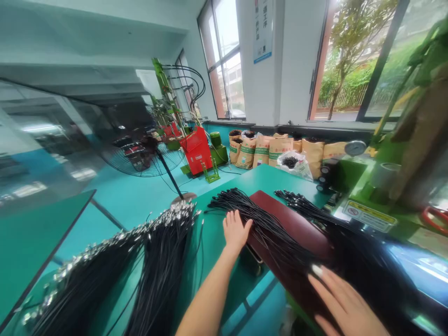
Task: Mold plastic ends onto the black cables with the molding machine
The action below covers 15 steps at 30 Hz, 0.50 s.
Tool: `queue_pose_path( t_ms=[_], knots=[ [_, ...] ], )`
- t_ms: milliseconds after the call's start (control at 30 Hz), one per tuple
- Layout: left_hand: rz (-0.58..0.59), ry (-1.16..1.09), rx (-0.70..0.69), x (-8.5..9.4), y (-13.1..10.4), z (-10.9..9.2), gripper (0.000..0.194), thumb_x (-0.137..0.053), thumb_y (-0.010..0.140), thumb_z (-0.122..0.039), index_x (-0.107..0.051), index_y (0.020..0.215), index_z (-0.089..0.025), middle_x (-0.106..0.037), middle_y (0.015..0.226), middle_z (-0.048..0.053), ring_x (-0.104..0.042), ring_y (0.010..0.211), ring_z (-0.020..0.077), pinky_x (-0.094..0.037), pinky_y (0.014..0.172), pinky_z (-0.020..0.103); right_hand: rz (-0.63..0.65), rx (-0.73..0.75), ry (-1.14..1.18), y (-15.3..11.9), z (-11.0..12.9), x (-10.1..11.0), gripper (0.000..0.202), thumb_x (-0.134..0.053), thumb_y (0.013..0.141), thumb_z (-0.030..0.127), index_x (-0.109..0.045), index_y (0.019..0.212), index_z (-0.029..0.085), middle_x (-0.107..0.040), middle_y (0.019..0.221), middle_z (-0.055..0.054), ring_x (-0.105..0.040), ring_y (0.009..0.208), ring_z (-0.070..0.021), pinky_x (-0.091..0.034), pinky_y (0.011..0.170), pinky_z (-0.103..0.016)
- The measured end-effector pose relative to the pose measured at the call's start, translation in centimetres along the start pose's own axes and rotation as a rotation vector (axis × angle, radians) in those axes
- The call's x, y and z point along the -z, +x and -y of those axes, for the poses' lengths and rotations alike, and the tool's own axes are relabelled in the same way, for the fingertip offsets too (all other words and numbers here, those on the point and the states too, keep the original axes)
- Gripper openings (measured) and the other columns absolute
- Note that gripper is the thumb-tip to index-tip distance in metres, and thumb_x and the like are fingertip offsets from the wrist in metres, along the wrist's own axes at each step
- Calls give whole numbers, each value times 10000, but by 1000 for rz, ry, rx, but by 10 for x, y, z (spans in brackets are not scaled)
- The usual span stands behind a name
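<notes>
Standing fan [149, 144], red machine [198, 150] — green motor [216, 139] beside it, sacks [262, 151] beyond far edge of table [268, 176], wall poster [262, 30]

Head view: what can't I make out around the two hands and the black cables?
All in the head view:
- Left hand: its palm is hidden by the back of the hand, so its grip is unclear.
- Right hand: wrist cut off by the bottom edge.
- Middle cable bundle: near end lost in dark blur.
- Silver-tipped cables: lower ends cut off by the bottom edge.
- Pressure gauge: reading too small.
</notes>
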<state>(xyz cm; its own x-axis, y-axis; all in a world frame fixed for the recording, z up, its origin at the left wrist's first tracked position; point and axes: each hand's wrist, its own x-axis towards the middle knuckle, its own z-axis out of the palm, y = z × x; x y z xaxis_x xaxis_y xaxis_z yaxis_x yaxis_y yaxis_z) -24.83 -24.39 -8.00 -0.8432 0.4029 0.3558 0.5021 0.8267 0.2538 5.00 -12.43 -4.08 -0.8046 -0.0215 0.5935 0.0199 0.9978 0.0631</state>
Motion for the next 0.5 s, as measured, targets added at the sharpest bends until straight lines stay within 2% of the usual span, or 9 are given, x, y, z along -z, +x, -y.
queue_pose_path(
  t_ms=[67, 133, 267, 333, 433, 500],
  knots=[
    [34, -9, 4, -6, 8, -8, 769, -223, 794, -627, -350, 1306, -68, -372, 1348, 211, -268, 1282, 304, -192, 1038, 431, -1, 65, -130, 25, -1, -17, 487, -487, 797, 367, -472, 1245, 178, -493, 1254, -92, -457, 1125, -266, -403, 890, -396],
    [73, -41, 9, -9, 18, -15, 816, -203, 772, -662, -331, 1316, -67, -335, 1361, 236, -244, 1291, 320, -194, 1035, 438, -5, 75, -190, 41, 0, -35, 483, -493, 793, 386, -496, 1215, 152, -526, 1212, -122, -451, 1126, -287, -384, 898, -438],
    [184, -174, -15, -13, 41, -26, 901, -210, 727, -715, -283, 1330, -49, -239, 1392, 270, -159, 1313, 353, -185, 1035, 454, 13, -66, -143, 48, 2, -57, 440, -465, 821, 368, -505, 1207, 161, -523, 1212, -146, -429, 1146, -308, -323, 947, -501],
    [231, -271, -20, -18, 53, -35, 914, -244, 714, -723, -249, 1340, -58, -183, 1415, 260, -131, 1320, 350, -189, 1037, 444, 20, -143, -139, 47, 1, -60, 428, -484, 809, 280, -493, 1223, 172, -487, 1248, -159, -406, 1167, -316, -306, 966, -501],
    [188, -399, -22, -31, 73, -56, 865, -315, 725, -687, -207, 1353, -102, -143, 1443, 210, -95, 1332, 325, -151, 1053, 443, 75, -188, -220, 49, -4, -60, 532, -491, 736, 80, -452, 1262, 153, -429, 1291, -189, -403, 1168, -322, -317, 971, -476],
    [111, -461, -23, -42, 85, -75, 820, -359, 741, -639, -222, 1342, -99, -193, 1431, 198, -89, 1336, 307, -82, 1065, 460, 116, -193, -258, 51, -8, -61, 583, -470, 706, 18, -433, 1275, 135, -428, 1289, -197, -411, 1161, -320, -315, 976, -475]
  ],
)
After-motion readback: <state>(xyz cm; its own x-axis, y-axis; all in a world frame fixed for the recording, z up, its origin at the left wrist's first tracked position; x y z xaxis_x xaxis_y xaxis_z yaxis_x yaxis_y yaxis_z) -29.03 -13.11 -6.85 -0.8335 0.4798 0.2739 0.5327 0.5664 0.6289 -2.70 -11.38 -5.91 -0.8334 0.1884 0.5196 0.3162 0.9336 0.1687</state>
